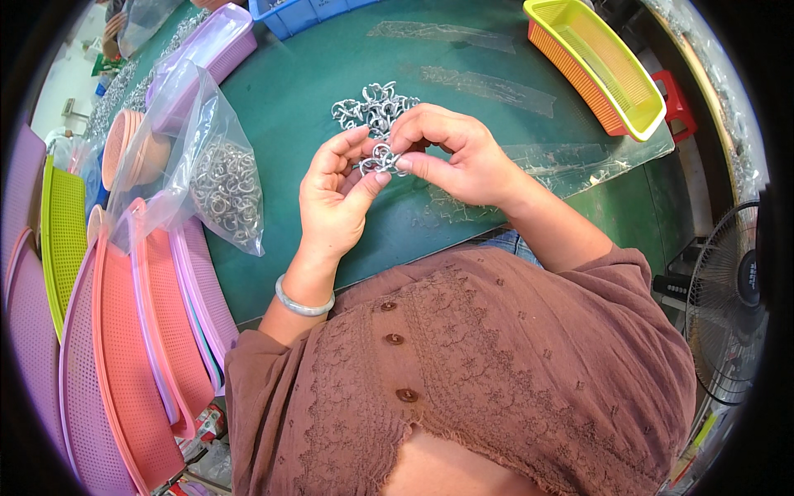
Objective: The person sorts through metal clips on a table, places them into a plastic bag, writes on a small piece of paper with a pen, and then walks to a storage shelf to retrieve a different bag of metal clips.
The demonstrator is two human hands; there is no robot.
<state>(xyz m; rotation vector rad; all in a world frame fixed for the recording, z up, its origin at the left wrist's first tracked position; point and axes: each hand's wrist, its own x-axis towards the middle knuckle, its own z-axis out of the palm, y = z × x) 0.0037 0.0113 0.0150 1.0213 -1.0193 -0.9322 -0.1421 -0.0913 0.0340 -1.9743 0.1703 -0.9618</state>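
Observation:
My left hand (332, 192) and my right hand (459, 159) meet over the green table. Between their fingertips is a small cluster of silvery metal rings (380, 160), linked or lying together; I cannot tell which. Both hands pinch it, the right thumb and forefinger at its right side and the left thumb at its lower edge. Just beyond the fingers lies a loose heap of similar curved metal rings (374, 106). To the left, a clear plastic bag (186, 124) slumps on the table edge, its bottom filled with more silvery rings (227, 186).
Stacked pink, purple and green plastic baskets (141, 331) crowd the left side. At the far left stands a purple basket (240, 31), beside a blue crate (306, 15). A yellow-and-orange basket (571, 62) sits at the far right, near a red stool (674, 103). A fan (732, 289) stands right.

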